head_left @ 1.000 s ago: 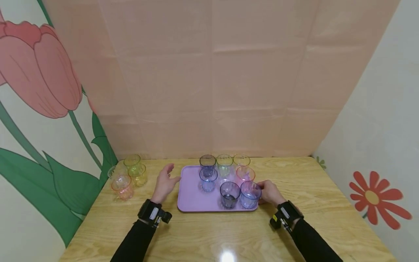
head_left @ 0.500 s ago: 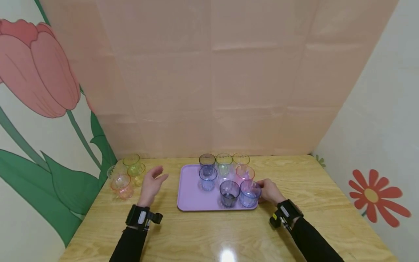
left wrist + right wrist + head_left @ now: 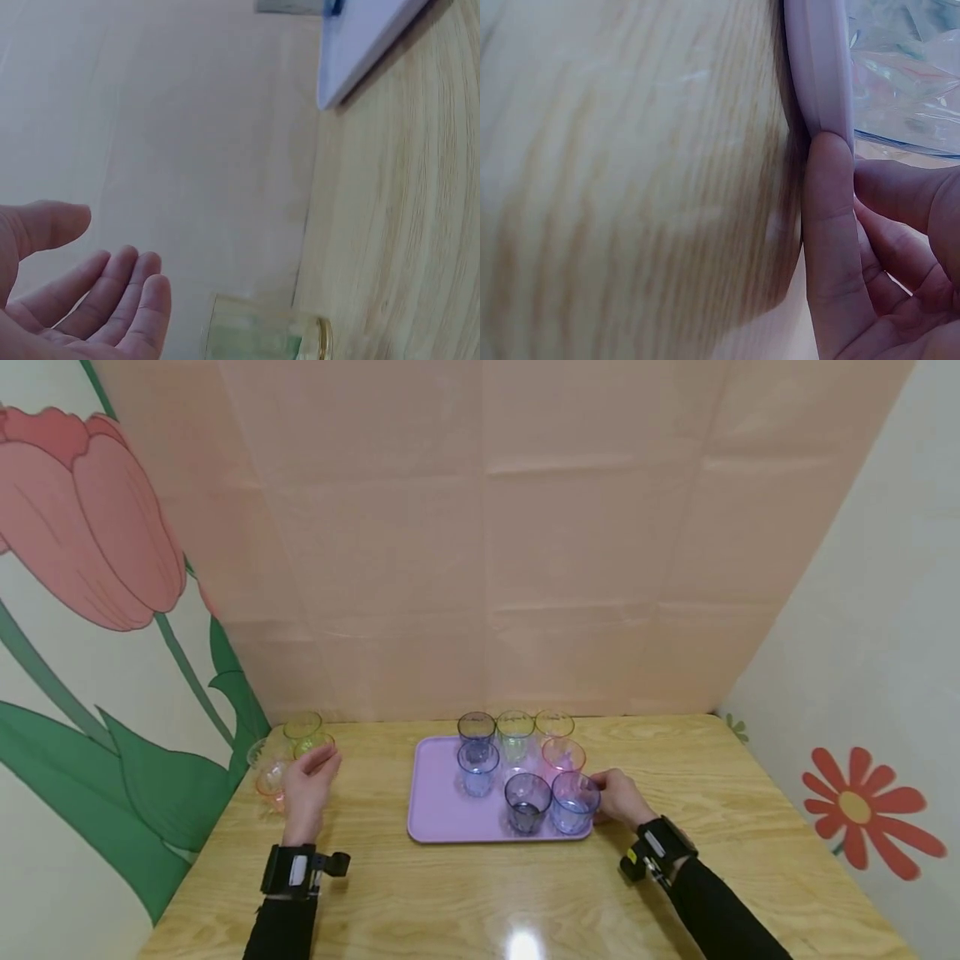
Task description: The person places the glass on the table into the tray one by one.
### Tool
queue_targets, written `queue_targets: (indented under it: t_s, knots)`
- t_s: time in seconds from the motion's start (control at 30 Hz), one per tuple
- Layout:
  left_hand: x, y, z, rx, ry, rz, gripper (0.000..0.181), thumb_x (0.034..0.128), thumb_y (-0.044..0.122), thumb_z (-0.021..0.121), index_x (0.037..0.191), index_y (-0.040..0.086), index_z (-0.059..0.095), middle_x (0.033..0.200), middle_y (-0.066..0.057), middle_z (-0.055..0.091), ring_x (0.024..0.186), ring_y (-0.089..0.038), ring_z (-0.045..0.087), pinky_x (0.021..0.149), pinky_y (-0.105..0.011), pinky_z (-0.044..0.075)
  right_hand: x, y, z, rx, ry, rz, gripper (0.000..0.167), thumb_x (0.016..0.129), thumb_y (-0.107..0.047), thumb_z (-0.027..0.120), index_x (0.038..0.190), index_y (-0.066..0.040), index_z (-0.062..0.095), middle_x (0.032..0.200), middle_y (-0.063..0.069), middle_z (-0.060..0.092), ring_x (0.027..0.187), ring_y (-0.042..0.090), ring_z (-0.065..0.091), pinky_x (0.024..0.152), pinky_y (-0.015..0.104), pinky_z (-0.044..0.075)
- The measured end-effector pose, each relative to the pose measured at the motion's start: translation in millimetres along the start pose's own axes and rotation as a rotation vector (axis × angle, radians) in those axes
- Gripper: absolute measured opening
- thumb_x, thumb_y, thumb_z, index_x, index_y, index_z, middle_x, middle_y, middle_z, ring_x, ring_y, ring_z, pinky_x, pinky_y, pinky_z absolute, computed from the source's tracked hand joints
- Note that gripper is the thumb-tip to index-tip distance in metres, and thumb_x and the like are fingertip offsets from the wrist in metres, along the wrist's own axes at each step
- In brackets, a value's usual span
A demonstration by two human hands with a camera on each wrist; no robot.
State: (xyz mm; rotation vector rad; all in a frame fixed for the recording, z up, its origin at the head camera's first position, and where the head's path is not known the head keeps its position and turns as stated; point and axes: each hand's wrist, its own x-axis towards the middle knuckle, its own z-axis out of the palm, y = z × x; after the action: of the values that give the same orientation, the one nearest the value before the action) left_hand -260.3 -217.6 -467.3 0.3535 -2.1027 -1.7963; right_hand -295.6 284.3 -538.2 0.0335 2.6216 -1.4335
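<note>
In the head view my left hand (image 3: pixel 306 789) is at the left, over the front of a group of clear, tinted drinking glasses. Its fingers are relaxed with the thumb apart, and a yellow glass (image 3: pixel 262 334) stands beyond the fingertips in the left wrist view. A red-rimmed glass (image 3: pixel 270 781) is partly hidden behind this hand. At the lilac tray's (image 3: pixel 435 822) right front corner, my right hand (image 3: pixel 621 797) pinches the rim between thumb and finger. Close by its fingertips stands a blue-rimmed glass (image 3: pixel 574 810) on the tray.
On the tray are several more glasses, among them a dark one (image 3: pixel 527 810), a blue one (image 3: pixel 477 772) and a pink one (image 3: pixel 562 756). A yellow-green glass (image 3: pixel 302 724) stands at the back left of the wooden table (image 3: pixel 420 902). A sheet-covered wall (image 3: pixel 480 568) rises behind.
My left hand has moved left from beside the tray to the group of glasses at the left. The right hand has stayed at the tray's corner.
</note>
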Motion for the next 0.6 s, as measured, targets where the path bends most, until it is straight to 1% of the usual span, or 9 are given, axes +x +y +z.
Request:
queue_targets:
  t_s: [0.07,0.13,0.2,0.27,0.33,0.4,0.47,0.53,0.6]
  knots:
    - [1.4,0.8,-3.9,-0.026,0.062,0.017,0.035,0.1041,0.007,0.066,0.135,-0.009,0.065,0.129,-0.024,0.070,0.093,0.007,0.063,0.079,-0.005,0.049,0.3,0,-1,0.000,0.001,0.002,0.015,0.096,0.003,0.072,0.108,0.011,0.073,0.090,0.013,0.071,0.071,0.018,0.069,0.063,0.038,0.065]
    - [2.4,1.3,-8.9,-0.047,0.131,0.041,0.033,0.1025,0.006,0.068,0.131,-0.010,0.068,0.116,-0.010,0.075,0.086,0.011,0.062,0.078,-0.006,0.049,0.4,0,-2,-0.002,0.002,0.006,0.015,0.096,0.003,0.072,0.109,0.011,0.074,0.089,0.013,0.071,0.071,0.018,0.069,0.062,0.037,0.065]
    - [3.3,2.1,-14.6,-0.058,0.185,0.057,0.031,0.1014,0.007,0.070,0.127,-0.010,0.069,0.102,0.007,0.073,0.085,0.010,0.061,0.076,-0.007,0.049,0.9,0,-2,-0.004,0.004,0.002,0.017,0.095,0.003,0.072,0.109,0.011,0.074,0.090,0.014,0.072,0.071,0.018,0.069,0.062,0.037,0.065]
    - [3.5,3.1,-20.2,-0.060,0.223,0.060,0.030,0.1005,0.008,0.072,0.126,-0.009,0.070,0.095,0.017,0.068,0.086,0.008,0.060,0.075,-0.008,0.049,1.4,0,-2,0.002,0.007,0.003,0.017,0.095,0.003,0.073,0.109,0.011,0.074,0.089,0.014,0.072,0.071,0.018,0.069,0.062,0.037,0.065]
    - [3.5,3.6,-25.6,-0.037,0.255,0.065,0.030,0.0996,0.009,0.073,0.125,-0.008,0.071,0.098,0.012,0.069,0.088,0.004,0.060,0.076,-0.009,0.048,1.4,1,-2,0.002,0.006,-0.003,0.018,0.094,0.003,0.073,0.110,0.012,0.074,0.089,0.013,0.073,0.070,0.018,0.069,0.062,0.037,0.065]
    - [3.1,3.6,-30.9,-0.015,0.278,0.055,0.034,0.0987,0.009,0.074,0.128,-0.007,0.070,0.111,-0.002,0.071,0.093,-0.002,0.058,0.078,-0.012,0.046,1.4,1,-2,0.009,0.003,-0.004,0.018,0.094,0.003,0.073,0.110,0.012,0.073,0.090,0.014,0.073,0.070,0.018,0.069,0.062,0.038,0.065]
    - [2.8,3.4,-36.3,0.004,0.294,0.041,0.042,0.0974,0.010,0.075,0.134,-0.007,0.066,0.127,-0.017,0.067,0.106,-0.012,0.057,0.085,-0.018,0.043,1.0,0,-2,0.012,0.001,0.001,0.019,0.094,0.003,0.073,0.111,0.013,0.073,0.090,0.014,0.073,0.070,0.018,0.069,0.063,0.038,0.065]
    - [3.4,2.2,-41.2,0.022,0.301,0.024,0.050,0.0958,0.009,0.077,0.141,-0.008,0.061,0.140,-0.027,0.060,0.120,-0.026,0.054,0.096,-0.029,0.042,0.9,0,-2,0.008,0.000,0.008,0.021,0.095,0.003,0.072,0.113,0.013,0.072,0.092,0.015,0.073,0.071,0.018,0.069,0.063,0.038,0.065]
    - [4.4,1.3,-45.5,0.037,0.302,0.001,0.061,0.0936,0.010,0.078,0.146,-0.009,0.054,0.148,-0.031,0.053,0.133,-0.039,0.047,0.107,-0.045,0.040,0.8,0,-1,0.004,0.001,0.012,0.021,0.095,0.004,0.072,0.113,0.014,0.072,0.093,0.016,0.073,0.071,0.018,0.069,0.063,0.038,0.065]
